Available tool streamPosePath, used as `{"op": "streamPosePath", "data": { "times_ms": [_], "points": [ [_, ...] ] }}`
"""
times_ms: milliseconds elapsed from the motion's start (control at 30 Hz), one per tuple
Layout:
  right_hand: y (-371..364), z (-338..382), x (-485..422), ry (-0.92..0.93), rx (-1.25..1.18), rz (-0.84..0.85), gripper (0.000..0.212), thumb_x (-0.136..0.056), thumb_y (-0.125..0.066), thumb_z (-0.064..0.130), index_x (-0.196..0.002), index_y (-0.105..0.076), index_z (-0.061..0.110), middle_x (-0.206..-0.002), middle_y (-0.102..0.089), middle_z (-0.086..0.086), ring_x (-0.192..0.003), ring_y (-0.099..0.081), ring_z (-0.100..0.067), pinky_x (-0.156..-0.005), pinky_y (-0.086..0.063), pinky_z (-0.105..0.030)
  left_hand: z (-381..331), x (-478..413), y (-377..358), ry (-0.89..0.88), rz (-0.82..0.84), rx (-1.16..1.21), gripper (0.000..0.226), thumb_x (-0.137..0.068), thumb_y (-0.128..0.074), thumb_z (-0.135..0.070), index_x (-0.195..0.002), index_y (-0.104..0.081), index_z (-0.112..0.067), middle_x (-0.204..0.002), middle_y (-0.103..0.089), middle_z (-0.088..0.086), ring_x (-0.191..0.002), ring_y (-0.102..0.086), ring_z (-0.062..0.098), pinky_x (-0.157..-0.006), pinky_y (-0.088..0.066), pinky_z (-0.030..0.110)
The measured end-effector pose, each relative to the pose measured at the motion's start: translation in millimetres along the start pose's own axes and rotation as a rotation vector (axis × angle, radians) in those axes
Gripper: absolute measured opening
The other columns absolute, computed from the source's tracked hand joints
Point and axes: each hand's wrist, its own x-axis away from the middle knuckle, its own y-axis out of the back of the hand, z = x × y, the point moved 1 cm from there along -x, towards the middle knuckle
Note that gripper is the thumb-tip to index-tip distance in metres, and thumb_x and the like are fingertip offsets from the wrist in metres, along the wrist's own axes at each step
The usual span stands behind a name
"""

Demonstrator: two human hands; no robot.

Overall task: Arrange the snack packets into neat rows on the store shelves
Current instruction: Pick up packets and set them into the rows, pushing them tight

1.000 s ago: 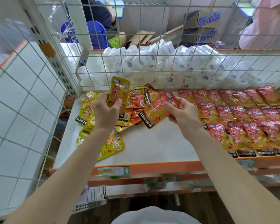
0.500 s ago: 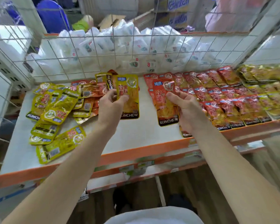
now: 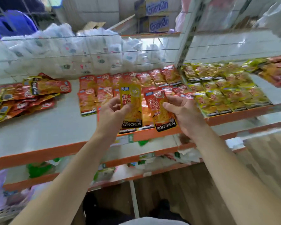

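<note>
Head view: you hold one snack packet in each hand, above the front part of the shelf (image 3: 47, 127). Your left hand (image 3: 113, 111) pinches a yellow packet (image 3: 131, 103) between thumb and curled fingers; it stands upright, its black "KONCHEW" band at the bottom. Your right hand (image 3: 183, 112) grips a red packet (image 3: 161, 109) by its right edge, tilted a little, thumb across its front. The two packets hang just beside each other. Under and behind them, red packets (image 3: 104, 88) lie in rows on the shelf. Past the upright post (image 3: 183, 51) to your right, yellow-green packets (image 3: 225, 91) lie in rows too. On your left a loose heap (image 3: 31, 95) of red and yellow packets lies apart from the rows, with bare shelf between. White packets (image 3: 88, 51) are piled behind the wire mesh at the back.
</note>
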Motion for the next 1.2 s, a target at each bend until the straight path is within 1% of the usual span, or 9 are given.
{"op": "streamPosePath", "data": {
  "times_ms": [233,333,467,600,700,800,967,1067,1200],
  "points": [
    [107.6,9.0,0.0,-0.001,0.062,-0.072,0.016,-0.088,-0.069,-0.002,-0.095,-0.068,0.013,-0.083,-0.076,0.001,-0.08,-0.072,-0.016,-0.075,-0.06,-0.031,1.6,29.2,-101.0,0.027,-0.085,-0.037,0.024,-0.087,-0.077,-0.02,-0.073,-0.058,-0.018,-0.065,-0.046,-0.003,-0.061,-0.04,0.012,-0.055,-0.031,0.022],
    [129.9,12.5,-1.3,-0.002,0.086,-0.094,0.015,-0.088,-0.071,0.0,-0.093,-0.07,0.014,-0.089,-0.075,-0.004,-0.084,-0.072,-0.02,-0.084,-0.059,-0.04,1.6,33.9,-122.8,0.035,-0.073,-0.075,0.018,-0.09,-0.074,-0.018,-0.077,-0.063,-0.009,-0.071,-0.053,0.006,-0.068,-0.046,0.016,-0.062,-0.035,0.029],
    [143.4,16.0,-10.5,-0.028,0.088,-0.082,0.013,-0.089,-0.068,0.001,-0.097,-0.07,0.011,-0.095,-0.075,-0.009,-0.089,-0.073,-0.026,-0.083,-0.06,-0.043,0.9,28.8,-136.0,0.035,-0.086,-0.104,0.011,-0.088,-0.076,-0.022,-0.079,-0.069,-0.021,-0.085,-0.069,0.018,-0.077,-0.062,0.022,-0.07,-0.048,0.037],
    [149.1,16.2,-23.9,-0.006,0.182,-0.117,0.015,-0.087,-0.07,0.003,-0.091,-0.071,0.017,-0.095,-0.075,-0.008,-0.091,-0.073,-0.026,-0.082,-0.06,-0.041,5.5,17.3,-141.9,0.032,-0.065,-0.14,0.012,-0.087,-0.075,-0.03,-0.09,-0.07,-0.02,-0.089,-0.071,0.009,-0.086,-0.068,0.028,-0.078,-0.056,0.04],
    [152.3,15.5,-35.9,0.034,0.266,-0.162,0.018,-0.087,-0.071,0.004,-0.09,-0.068,0.021,-0.092,-0.072,-0.002,-0.086,-0.07,-0.017,-0.076,-0.057,-0.028,4.9,2.9,-146.0,0.026,-0.078,-0.164,0.011,-0.091,-0.072,-0.024,-0.083,-0.066,-0.02,-0.07,-0.061,-0.009,-0.066,-0.056,0.008,-0.063,-0.043,0.02],
    [151.9,10.0,-52.9,0.043,0.345,-0.177,0.019,-0.089,-0.071,0.004,-0.104,-0.067,0.015,-0.09,-0.069,0.003,-0.084,-0.066,-0.01,-0.07,-0.051,-0.018,5.7,-9.8,-147.0,0.04,-0.103,-0.171,0.021,-0.092,-0.071,-0.023,-0.074,-0.06,-0.025,-0.053,-0.051,-0.021,-0.056,-0.045,0.002,-0.057,-0.036,0.018],
    [144.4,-3.8,-78.1,0.016,0.493,-0.188,0.026,-0.089,-0.071,0.003,-0.115,-0.067,0.004,-0.095,-0.07,-0.003,-0.083,-0.065,-0.01,-0.074,-0.055,-0.02,10.9,-21.3,-149.5,0.036,-0.076,-0.151,0.009,-0.093,-0.07,-0.023,-0.093,-0.068,-0.014,-0.081,-0.064,0.001,-0.075,-0.057,0.015,-0.066,-0.044,0.026],
    [139.2,-4.3,-86.6,0.016,0.558,-0.171,0.027,-0.091,-0.07,0.006,-0.118,-0.065,0.006,-0.097,-0.067,0.001,-0.086,-0.064,-0.01,-0.067,-0.049,-0.012,11.3,-27.1,-152.0,0.037,-0.041,-0.166,0.011,-0.094,-0.069,-0.025,-0.096,-0.067,-0.014,-0.083,-0.063,-0.001,-0.076,-0.058,0.013,-0.067,-0.043,0.024],
    [135.4,-4.0,-88.6,0.096,0.817,-0.161,0.028,-0.091,-0.071,0.016,-0.117,-0.067,0.008,-0.096,-0.063,0.001,-0.091,-0.062,-0.016,-0.076,-0.047,-0.021,12.3,-33.9,-154.8,0.036,-0.047,-0.19,0.012,-0.094,-0.069,-0.028,-0.092,-0.065,-0.017,-0.084,-0.061,-0.001,-0.077,-0.057,0.012,-0.066,-0.043,0.021]
  ]
}}
